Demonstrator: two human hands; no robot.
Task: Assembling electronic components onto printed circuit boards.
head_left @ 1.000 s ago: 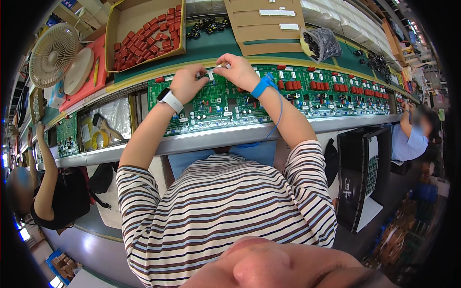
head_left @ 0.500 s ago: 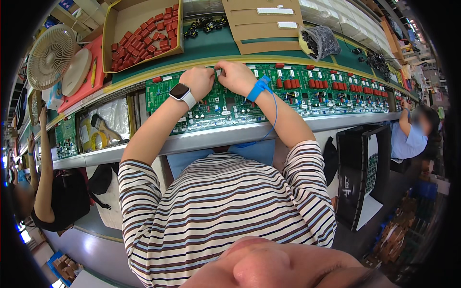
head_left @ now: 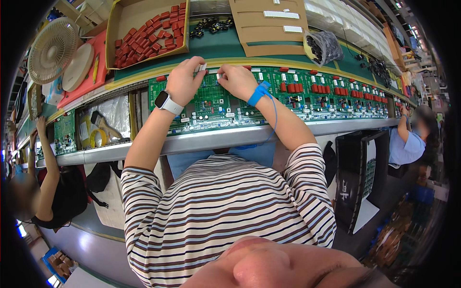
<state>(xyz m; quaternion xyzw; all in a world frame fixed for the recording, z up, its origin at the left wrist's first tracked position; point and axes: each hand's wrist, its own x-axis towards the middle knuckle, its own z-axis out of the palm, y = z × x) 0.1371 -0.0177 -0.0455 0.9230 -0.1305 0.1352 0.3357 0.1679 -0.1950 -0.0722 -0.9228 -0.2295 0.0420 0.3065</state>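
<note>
Over a row of green circuit boards (head_left: 211, 103) both my hands are raised, a short gap between them. My left hand (head_left: 183, 81), watch on its wrist, pinches a small white block-shaped component (head_left: 200, 68) between thumb and fingers. Closed near the boards' far edge is my right hand (head_left: 238, 82), a blue strap with a cord around its wrist. At its fingertips shows a small white component (head_left: 219, 76), partly hidden. Red block-shaped capacitors (head_left: 292, 88) stand on the boards to the right; one red capacitor (head_left: 161, 78) sits at the far left edge.
Beyond the boards stand a box (head_left: 111, 45) of red capacitors, a pile of small black parts (head_left: 211, 26), cardboard (head_left: 269, 41) with white components, and a plastic bag (head_left: 324, 45). A fan (head_left: 53, 50) and a brush (head_left: 105, 126) are at left. Co-workers sit at both sides.
My hands have moved apart; the left has shifted left and up and now shows a white component. The right has moved slightly down and right, and a white part shows at its fingertips.
</note>
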